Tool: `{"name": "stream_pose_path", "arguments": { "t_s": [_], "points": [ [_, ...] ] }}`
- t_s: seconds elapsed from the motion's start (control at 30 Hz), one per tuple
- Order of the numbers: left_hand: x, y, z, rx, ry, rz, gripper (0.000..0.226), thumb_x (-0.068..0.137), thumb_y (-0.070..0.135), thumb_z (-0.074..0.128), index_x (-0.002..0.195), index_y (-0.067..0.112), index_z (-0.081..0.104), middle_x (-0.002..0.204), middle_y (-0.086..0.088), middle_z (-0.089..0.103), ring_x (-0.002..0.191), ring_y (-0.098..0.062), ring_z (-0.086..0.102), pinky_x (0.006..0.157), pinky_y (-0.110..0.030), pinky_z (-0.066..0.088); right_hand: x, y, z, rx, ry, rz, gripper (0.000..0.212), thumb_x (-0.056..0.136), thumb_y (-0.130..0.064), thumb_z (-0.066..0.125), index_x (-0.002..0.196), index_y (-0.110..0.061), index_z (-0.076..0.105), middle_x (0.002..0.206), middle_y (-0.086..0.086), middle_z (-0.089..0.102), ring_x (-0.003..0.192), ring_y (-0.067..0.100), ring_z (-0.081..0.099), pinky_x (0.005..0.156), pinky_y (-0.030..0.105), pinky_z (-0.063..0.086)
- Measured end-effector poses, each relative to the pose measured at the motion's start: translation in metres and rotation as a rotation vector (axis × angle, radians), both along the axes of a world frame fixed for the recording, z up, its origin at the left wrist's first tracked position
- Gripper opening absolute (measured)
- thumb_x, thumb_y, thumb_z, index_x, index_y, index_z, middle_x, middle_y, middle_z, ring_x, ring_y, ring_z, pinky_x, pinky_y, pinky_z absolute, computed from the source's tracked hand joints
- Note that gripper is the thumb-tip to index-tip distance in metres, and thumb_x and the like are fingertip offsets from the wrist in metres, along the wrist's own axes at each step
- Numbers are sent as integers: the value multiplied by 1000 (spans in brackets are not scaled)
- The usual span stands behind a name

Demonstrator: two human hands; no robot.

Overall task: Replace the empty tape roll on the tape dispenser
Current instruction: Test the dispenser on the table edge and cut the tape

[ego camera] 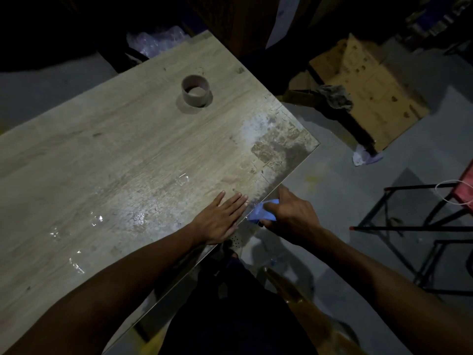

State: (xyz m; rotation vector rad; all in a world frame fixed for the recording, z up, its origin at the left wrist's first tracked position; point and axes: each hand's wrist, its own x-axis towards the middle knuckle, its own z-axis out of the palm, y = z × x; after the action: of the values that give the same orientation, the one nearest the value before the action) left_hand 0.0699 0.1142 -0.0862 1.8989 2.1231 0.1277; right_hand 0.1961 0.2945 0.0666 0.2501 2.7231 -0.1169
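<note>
Table [76, 175] fills left; empty tape roll core [196, 90] stands far-centre, nothing near it. Left hand [220, 219] flat, fingers spread, pressed on near-right table edge. Right hand [289, 213] just beside, off-edge, gripping blue tape dispenser [261, 213]. Cardboard box [368, 90] far right.

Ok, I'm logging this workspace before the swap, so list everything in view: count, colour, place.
table: one, pale wood grain, worn near right corner
empty tape core: one, brown cardboard, standing on far part of table
blue object: one, at table's right edge, under right hand; type unclear
cardboard boxes: flattened, brown, floor upper right
metal frame: one, black, floor right
left hand: flat on table, open
right hand: closed on the blue object
</note>
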Motion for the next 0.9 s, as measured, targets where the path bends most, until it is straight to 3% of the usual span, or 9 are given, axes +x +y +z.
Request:
{"name": "stream_pose_path", "arguments": {
  "t_s": [0.1, 0.23, 0.4, 0.5, 0.57, 0.67, 0.77, 0.9],
  "points": [
    [0, 3, -2, -8, 11, -32, 74, 100, 54, 22, 155, 6, 15, 164, -15, 10, 153, -28, 4, 121, -56, 8, -3, 0, 1, 28, -27, 38, 44, 81, -57, 52, 88, -18, 71, 89, 13, 60, 58, 29, 60, 50, 26, 38],
    [-1, 11, -5, -32, 41, -67, 81, 97, 60, 23, 157, 8, 7, 165, -13, 1, 153, -28, -3, 121, -54, 1, -10, -5, -2, 58, -62, 113, 35, 81, -49, 62, 87, -15, 71, 101, 10, 69, 75, 31, 65, 57, 30, 47],
    [3, 24, -2, -47, 58, -60, 90, 86, 63, 25, 157, 11, 8, 166, -12, 1, 153, -29, 1, 121, -56, 4, -14, -6, -1, 100, -26, 116, 34, 76, -48, 68, 84, -16, 70, 89, 6, 69, 73, 31, 65, 52, 27, 42],
    [4, 23, -1, -59, 58, -56, 91, 85, 66, 12, 157, 11, 5, 166, -12, -2, 153, -29, -2, 120, -57, 4, -13, -5, -2, 90, -26, 153, 38, 81, -50, 64, 94, -15, 69, 100, 7, 68, 82, 32, 64, 59, 32, 47],
    [7, 20, -1, -41, 48, -34, 90, 89, 67, 14, 157, 9, 5, 165, -14, -2, 153, -29, -2, 121, -56, 4, -12, -4, -2, 80, -28, 166, 40, 84, -52, 60, 97, -15, 67, 104, 6, 66, 84, 32, 63, 61, 35, 51],
    [11, 10, -4, 6, 10, 23, 88, 94, 66, 23, 156, 5, 12, 165, -17, 5, 153, -30, 2, 121, -56, 8, -12, -3, -4, 76, -21, 172, 40, 85, -53, 58, 89, -14, 66, 97, 6, 66, 78, 31, 62, 58, 32, 44],
    [12, 2, -2, 28, -14, 45, 87, 94, 66, 8, 155, 5, 17, 164, -16, 9, 152, -30, 8, 119, -58, 12, -16, -6, -3, 80, 9, 194, 38, 83, -50, 65, 78, -12, 63, 83, 7, 64, 71, 33, 62, 54, 30, 35],
    [6, 3, -2, 8, -2, 14, 84, 94, 64, 1, 157, 9, 14, 165, -13, 7, 153, -28, 6, 119, -60, 7, -25, -13, 3, 72, 13, 200, 36, 88, -48, 60, 86, -12, 66, 94, 7, 67, 88, 32, 64, 61, 32, 35]
  ]
}}
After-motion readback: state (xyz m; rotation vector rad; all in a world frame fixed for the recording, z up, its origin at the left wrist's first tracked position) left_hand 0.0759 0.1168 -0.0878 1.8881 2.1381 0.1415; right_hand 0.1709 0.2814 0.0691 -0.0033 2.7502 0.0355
